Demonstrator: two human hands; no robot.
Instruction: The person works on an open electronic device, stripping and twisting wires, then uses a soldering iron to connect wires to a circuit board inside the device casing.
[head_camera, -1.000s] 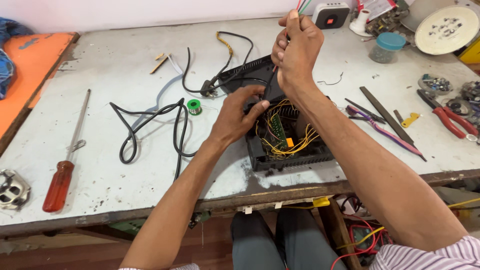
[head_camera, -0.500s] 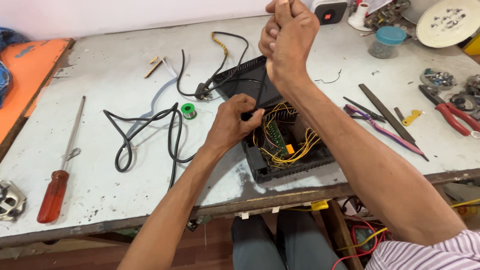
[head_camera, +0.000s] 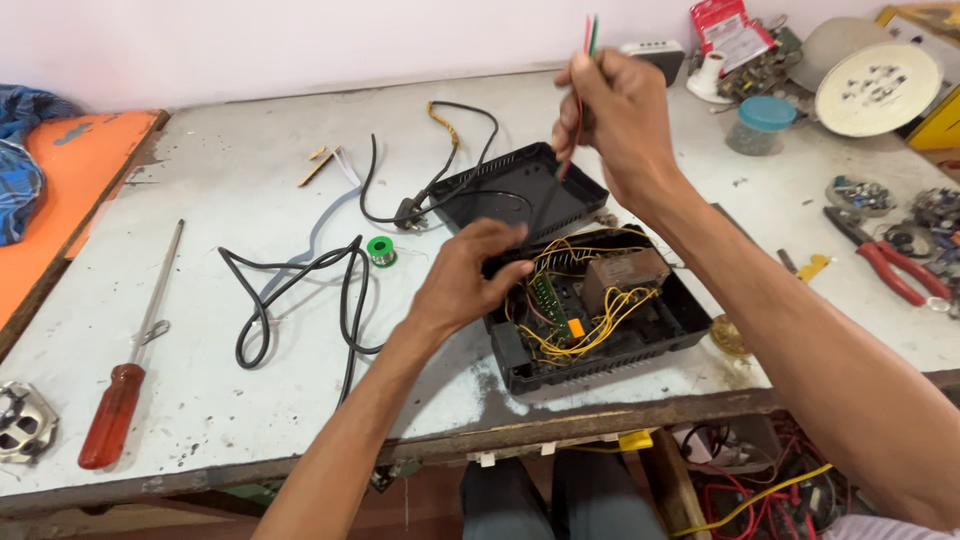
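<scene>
An open black plastic case (head_camera: 655, 345) lies near the table's front edge, showing yellow wires, a small green circuit board and a brown transformer (head_camera: 622, 272). My left hand (head_camera: 468, 278) rests on the case's left rim, fingers curled over the edge. My right hand (head_camera: 612, 118) is raised above the case's black lid (head_camera: 520, 190) and pinches thin red and green wires (head_camera: 590, 32) that stick up out of the fist.
A black power cord (head_camera: 300, 290) loops left of the case beside a small green solder spool (head_camera: 381, 250). A long red-handled screwdriver (head_camera: 125, 380) lies at far left. Red pliers (head_camera: 890, 265), a blue-lidded jar (head_camera: 763, 123) and small parts crowd the right side.
My right hand has pulled the thin wires upward, away from the case. My left hand has stayed on the case's left rim.
</scene>
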